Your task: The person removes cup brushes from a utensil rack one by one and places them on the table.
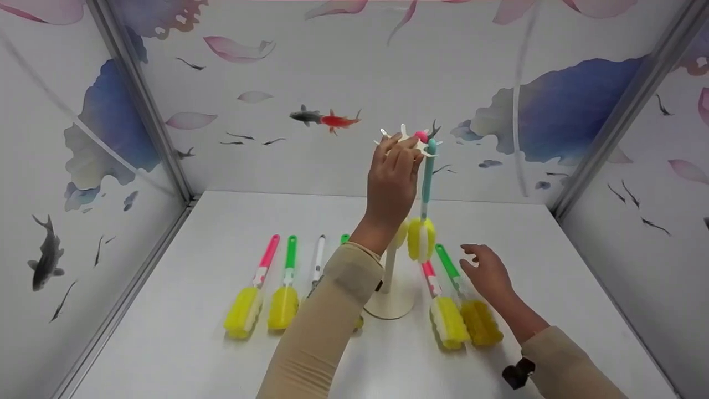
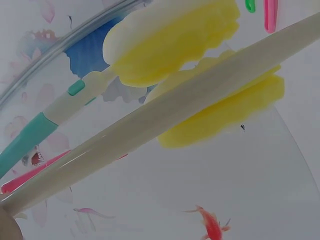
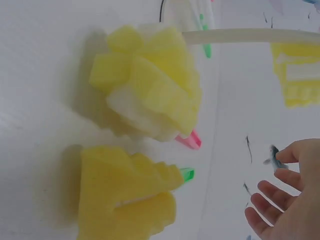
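My left hand (image 1: 392, 174) grips the top of a cream rack (image 1: 390, 306), its fingers curled at the ring of hooks. A teal-handled sponge brush (image 1: 428, 177) hangs from a hook just right of that hand, yellow head down. Behind it hangs a pink-handled sponge brush, its pink end (image 1: 421, 136) showing at the hooks. In the left wrist view the rack's pole (image 2: 165, 107) crosses in front of that brush's yellow head. My right hand (image 1: 488, 272) is held above the table with nothing in it, fingers loosely bent, near a green-handled sponge brush (image 1: 482, 324).
Another pink-handled brush (image 1: 450, 324) lies beside the green one. Left of the rack lie a pink-handled brush (image 1: 243, 313), a green-handled brush (image 1: 283, 307) and a white-handled brush (image 1: 319, 255), partly behind my left sleeve. Printed panels (image 1: 266, 155) enclose the white table.
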`<state>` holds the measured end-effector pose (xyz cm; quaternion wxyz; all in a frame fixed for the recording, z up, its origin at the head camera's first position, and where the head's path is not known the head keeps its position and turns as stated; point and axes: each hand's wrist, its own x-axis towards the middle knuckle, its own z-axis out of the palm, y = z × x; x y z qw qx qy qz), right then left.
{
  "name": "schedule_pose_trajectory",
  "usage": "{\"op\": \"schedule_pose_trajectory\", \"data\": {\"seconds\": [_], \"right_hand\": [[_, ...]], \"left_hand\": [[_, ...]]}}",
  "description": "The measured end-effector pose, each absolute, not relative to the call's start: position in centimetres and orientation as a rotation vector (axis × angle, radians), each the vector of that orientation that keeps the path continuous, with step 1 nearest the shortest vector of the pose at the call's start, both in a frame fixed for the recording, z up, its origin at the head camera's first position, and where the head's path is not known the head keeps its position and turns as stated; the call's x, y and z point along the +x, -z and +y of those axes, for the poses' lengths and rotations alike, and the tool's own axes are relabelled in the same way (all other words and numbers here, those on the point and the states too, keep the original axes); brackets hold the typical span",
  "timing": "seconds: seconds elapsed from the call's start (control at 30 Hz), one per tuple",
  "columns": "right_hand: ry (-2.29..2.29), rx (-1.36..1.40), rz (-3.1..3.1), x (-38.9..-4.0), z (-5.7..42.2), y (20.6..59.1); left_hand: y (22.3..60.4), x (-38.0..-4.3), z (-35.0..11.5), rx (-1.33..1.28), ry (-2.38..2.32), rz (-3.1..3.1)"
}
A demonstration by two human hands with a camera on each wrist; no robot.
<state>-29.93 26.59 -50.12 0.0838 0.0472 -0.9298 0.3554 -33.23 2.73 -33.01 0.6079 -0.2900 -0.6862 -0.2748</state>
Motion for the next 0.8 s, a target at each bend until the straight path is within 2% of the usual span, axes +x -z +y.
{"op": "schedule_pose_trajectory", "data": {"seconds": [0.8], "right_hand": [[-1.451, 0.432, -2.292, -28.5, 20.6, 42.2]], "left_hand": [[33.2, -33.3, 2.4, -0.893, 0.921, -1.569]]}}
